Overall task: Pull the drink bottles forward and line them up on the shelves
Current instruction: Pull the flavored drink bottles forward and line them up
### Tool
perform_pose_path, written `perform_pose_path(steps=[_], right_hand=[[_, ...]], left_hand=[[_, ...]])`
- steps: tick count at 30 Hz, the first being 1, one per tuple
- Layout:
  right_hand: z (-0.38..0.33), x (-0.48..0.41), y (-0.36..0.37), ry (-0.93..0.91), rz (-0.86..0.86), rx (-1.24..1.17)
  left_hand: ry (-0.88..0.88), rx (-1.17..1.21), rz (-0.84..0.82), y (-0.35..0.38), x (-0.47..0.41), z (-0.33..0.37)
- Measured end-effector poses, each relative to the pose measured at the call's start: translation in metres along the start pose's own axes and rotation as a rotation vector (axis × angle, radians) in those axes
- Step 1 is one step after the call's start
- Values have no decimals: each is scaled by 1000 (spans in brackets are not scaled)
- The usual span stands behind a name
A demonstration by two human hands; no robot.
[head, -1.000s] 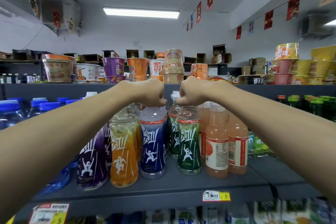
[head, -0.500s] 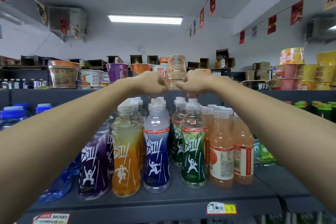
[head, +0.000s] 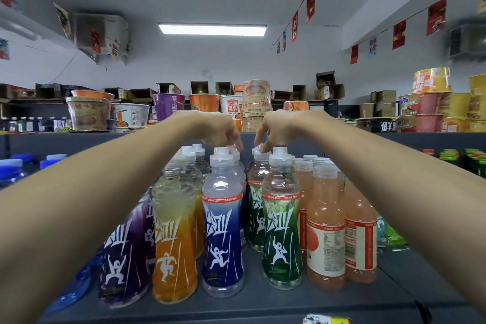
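Along the front edge of the dark shelf (head: 263, 305), five kinds of drink stand upright in files running to the back: a purple bottle (head: 123, 258) nearest the left end, then an orange bottle (head: 173, 244), a blue bottle (head: 223, 231), a green bottle (head: 281, 231) and two peach bottles (head: 324, 231) side by side. The blue and green leaders stand just beside each other, with a narrow gap between them. You reach over them with both arms. Your left hand (head: 213, 127) hangs knuckles-up above the blue file, its fingers bent down to the white caps, the longest reaching the cap of the blue bottle behind the leader. Your right hand (head: 282, 126) mirrors it over the green file, one finger down on the cap of the second green bottle (head: 256, 187). Whether either hand truly grips a cap or only rests on it cannot be told (the fingertips hide the contact). Instant-noodle cups (head: 168, 105) line the shelf top beyond your knuckles. A price tag (head: 326, 319) sits on the shelf lip below the peach bottles.
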State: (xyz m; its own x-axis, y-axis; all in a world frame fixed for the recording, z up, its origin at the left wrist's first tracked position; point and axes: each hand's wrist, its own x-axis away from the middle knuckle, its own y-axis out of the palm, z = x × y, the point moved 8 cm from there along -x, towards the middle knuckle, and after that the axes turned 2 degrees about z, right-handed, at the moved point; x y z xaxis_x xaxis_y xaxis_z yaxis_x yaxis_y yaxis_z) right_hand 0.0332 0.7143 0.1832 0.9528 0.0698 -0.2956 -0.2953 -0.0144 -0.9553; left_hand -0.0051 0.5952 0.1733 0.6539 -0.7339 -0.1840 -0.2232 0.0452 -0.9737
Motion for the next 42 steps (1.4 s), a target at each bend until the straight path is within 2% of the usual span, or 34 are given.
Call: perform_pose_path(steps=[6,12,20,25,33,42], right_hand=[[2,-4,1,-40,18,7],[4,-10,3,-63,5,-17],[4,-13,14,-108,-19,106],[12,-14,10,-48,-40,-12],[15,-13,14,1,-122,-43],[12,-7,19,-47,-182,-88]], left_hand=[[-15,-126,30,0,-12,-9],[-52,-101,40,0,-15,-14],[-82,-85,69,-1,-12,-14],[-89,-79,66,0,-12,-12],[-81,-63,68,1,-10,-12],[-76,-67,55,2,-6,-8]])
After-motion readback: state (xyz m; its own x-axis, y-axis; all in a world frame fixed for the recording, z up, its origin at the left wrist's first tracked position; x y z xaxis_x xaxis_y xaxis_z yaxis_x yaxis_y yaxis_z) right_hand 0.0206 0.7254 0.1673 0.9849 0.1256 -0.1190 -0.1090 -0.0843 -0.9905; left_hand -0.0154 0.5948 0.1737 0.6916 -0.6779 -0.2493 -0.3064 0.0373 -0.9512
